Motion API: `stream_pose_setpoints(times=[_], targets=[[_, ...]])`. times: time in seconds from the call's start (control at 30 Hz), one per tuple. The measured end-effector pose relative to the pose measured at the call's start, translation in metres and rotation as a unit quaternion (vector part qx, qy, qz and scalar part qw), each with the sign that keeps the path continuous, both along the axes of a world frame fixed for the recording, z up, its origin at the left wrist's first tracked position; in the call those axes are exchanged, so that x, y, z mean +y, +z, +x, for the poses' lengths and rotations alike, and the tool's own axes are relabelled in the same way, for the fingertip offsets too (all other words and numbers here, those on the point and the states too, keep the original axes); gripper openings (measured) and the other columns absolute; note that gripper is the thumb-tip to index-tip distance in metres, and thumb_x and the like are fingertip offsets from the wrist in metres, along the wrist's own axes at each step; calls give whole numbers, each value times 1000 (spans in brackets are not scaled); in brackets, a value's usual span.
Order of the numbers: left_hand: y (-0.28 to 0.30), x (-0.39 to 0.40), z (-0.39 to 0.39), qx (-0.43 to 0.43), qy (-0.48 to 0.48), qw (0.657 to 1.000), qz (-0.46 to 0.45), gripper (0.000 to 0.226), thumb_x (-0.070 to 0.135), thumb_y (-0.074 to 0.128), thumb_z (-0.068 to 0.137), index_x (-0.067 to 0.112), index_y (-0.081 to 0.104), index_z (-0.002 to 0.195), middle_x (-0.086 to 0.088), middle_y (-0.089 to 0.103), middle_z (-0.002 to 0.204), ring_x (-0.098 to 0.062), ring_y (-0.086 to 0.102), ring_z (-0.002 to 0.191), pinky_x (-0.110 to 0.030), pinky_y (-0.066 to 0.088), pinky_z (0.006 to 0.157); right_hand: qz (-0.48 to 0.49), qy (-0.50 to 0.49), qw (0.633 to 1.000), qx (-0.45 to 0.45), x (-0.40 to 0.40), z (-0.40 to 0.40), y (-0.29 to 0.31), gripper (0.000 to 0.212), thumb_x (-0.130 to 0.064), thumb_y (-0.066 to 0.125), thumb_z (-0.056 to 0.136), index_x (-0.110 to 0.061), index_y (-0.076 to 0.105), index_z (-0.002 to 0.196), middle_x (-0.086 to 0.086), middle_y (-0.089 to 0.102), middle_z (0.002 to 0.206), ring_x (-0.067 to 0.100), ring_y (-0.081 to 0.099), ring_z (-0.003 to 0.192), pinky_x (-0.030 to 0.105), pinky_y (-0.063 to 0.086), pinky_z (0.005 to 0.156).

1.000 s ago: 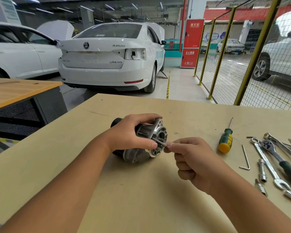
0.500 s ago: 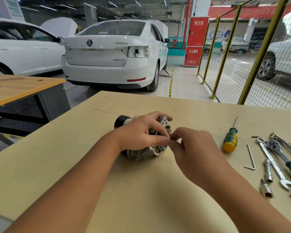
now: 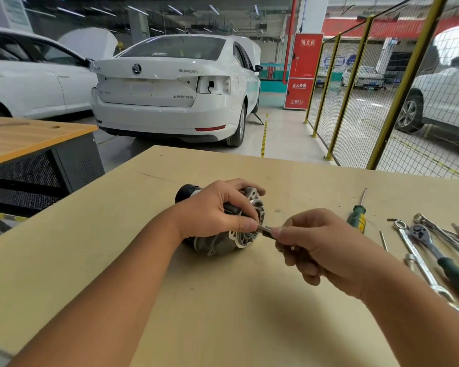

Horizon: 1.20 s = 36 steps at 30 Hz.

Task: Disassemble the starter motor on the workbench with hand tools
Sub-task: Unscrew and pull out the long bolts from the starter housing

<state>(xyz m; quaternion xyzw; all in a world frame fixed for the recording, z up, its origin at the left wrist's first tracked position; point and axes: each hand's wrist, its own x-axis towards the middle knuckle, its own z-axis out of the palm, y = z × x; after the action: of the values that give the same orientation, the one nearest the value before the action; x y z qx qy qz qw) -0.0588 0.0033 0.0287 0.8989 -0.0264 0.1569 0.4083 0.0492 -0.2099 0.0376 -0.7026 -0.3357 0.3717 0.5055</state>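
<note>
starter motor (image 3: 223, 235) on workbench (image 3: 117, 260), screwdriver (image 3: 357, 218) to its right, wrenches (image 3: 419, 258) farther right

Your single head-worn wide-angle camera looks forward and down from close above the workbench (image 3: 96, 260), taking in both forearms up close and the white car (image 3: 170, 96) well beyond.

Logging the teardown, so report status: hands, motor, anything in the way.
Left hand grips starter motor on workbench. Right hand pinches a thin metal piece at the motor's end face. Nothing in the way; screwdriver and ratchet lie right.
</note>
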Motion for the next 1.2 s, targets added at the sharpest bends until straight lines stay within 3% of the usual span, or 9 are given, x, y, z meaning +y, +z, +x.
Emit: stream_pose_setpoints(times=[0.07,0.17,0.23,0.57,0.63,0.77,1.03,1.13,1.2], targets=[[-1,4,-2,-24,25,999,-13,23,21,82,82,27,82,105,9,66,134,-7,60,128,-39,49,109,-22,-36,992,-119,2,0,-3,29,-24,71,93,-8,67,70,8,66,58,16,43,38,25,38,42],[-2,20,-11,-30,86,996,-9,48,41,82,78,44,71,124,22,68,129,1,59,127,-35,44,110,-54,-83,931,-352,5,0,-5,26,-34,71,91,-21,66,69,-9,69,58,6,53,40,24,40,46],[-5,33,-15,10,131,991,30,54,60,78,72,50,69,124,25,67,127,-1,58,127,-39,43,113,-44,-90,912,-397,5,0,-4,26,-37,72,89,-25,65,68,-18,67,60,3,57,50,21,39,46],[-7,40,-12,79,210,973,53,59,83,73,54,62,70,110,31,72,111,2,65,111,-41,52,106,-22,-101,886,-452,4,7,-7,24,-37,77,84,-29,65,65,-10,64,58,7,60,59,30,49,54],[-6,38,-11,75,224,970,49,60,85,73,50,63,70,107,34,72,108,3,65,111,-41,51,107,-12,-108,886,-451,5,10,-8,25,-38,75,85,-29,64,65,-9,61,57,5,56,57,22,42,50],[-6,33,-9,67,231,970,39,65,86,72,49,59,72,107,31,72,110,-2,65,114,-43,50,108,13,-118,907,-403,9,12,-13,27,-35,67,93,-28,63,68,-7,54,56,-1,51,58,12,37,48],[-9,18,-1,53,242,968,43,77,89,64,49,52,73,115,29,70,119,-7,61,122,-49,43,111,68,-133,947,-285,15,11,-23,23,-26,64,96,-16,71,77,-14,52,49,4,44,49,26,37,55],[-10,15,-2,79,259,956,109,80,96,49,53,60,65,122,32,65,124,-7,55,125,-56,31,112,82,-130,912,-380,11,9,-22,18,-24,68,94,-19,71,77,-13,59,57,6,52,58,19,37,52],[-10,16,-2,87,259,954,125,80,100,42,56,62,63,123,32,65,120,-8,54,123,-64,23,113,97,-123,882,-444,9,8,-20,14,-21,71,92,-20,71,78,-10,62,61,10,54,60,27,44,55]])
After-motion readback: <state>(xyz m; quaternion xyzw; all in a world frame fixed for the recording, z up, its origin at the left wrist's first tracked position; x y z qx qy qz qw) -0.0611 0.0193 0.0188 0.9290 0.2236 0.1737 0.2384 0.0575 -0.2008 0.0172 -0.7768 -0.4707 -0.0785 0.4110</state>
